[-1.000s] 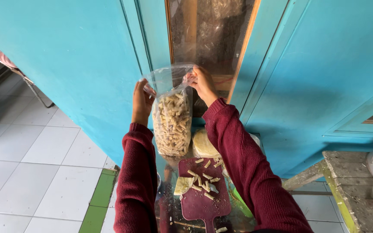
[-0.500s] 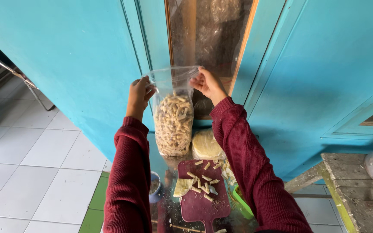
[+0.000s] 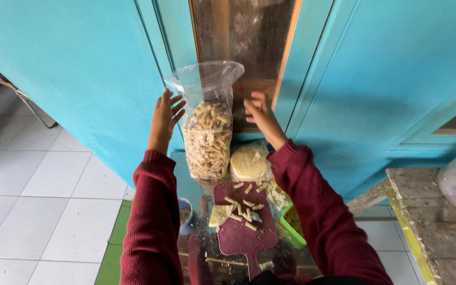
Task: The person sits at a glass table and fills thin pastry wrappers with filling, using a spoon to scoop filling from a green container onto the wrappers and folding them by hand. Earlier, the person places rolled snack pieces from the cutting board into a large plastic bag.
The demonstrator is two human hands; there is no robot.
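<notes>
Both hands were open and gripped nothing: the left hand [image 3: 164, 117] spread its fingers just left of the clear bag of cut sticks [image 3: 207, 138], the right hand [image 3: 260, 113] hovered just right of it. That bag stood upright against the blue wall [image 3: 80, 68], behind a dark red cutting board [image 3: 241, 219] strewn with pieces
</notes>
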